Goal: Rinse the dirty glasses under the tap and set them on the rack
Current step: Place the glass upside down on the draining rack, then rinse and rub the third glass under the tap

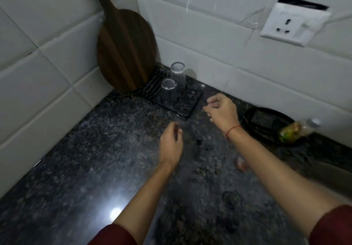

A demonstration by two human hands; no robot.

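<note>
Two clear glasses stand upside down on a black slatted rack in the corner of the dark granite counter. The taller glass is at the back and the shorter glass is in front of it. My left hand hovers over the counter below the rack, fingers loosely curled, holding nothing. My right hand is just right of the rack, fingers curled and apart, also holding nothing. No tap is in view.
A round wooden board leans in the tiled corner behind the rack. At the right sit a black dish with a dark sponge and a small plastic bottle. A wall socket is above them.
</note>
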